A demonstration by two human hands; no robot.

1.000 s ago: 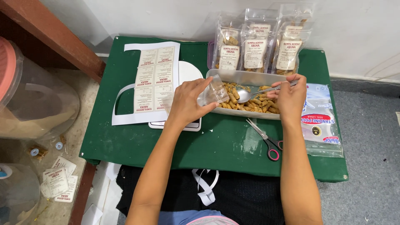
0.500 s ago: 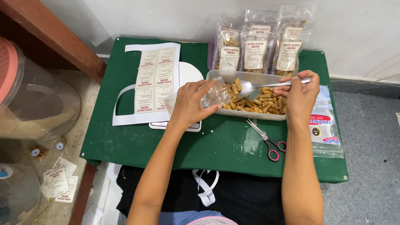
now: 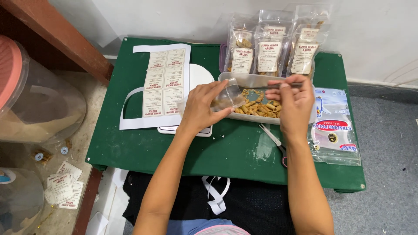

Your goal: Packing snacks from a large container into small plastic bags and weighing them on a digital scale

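Left hand [image 3: 201,106] fingers clamped on clear plastic pouch [image 3: 226,98]; right hand [image 3: 294,102], at 3 o'clock, pinches metal spoon [image 3: 272,85] over snack-filled tray [image 3: 261,111].

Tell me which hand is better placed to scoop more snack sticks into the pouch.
Right hand: it holds the spoon over the tray of snack sticks; left hand holds the clear pouch.

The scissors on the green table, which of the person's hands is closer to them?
Right. The right hand is just above the scissors, over the tray's near edge. The left hand is farther off to their left, holding a clear pouch.
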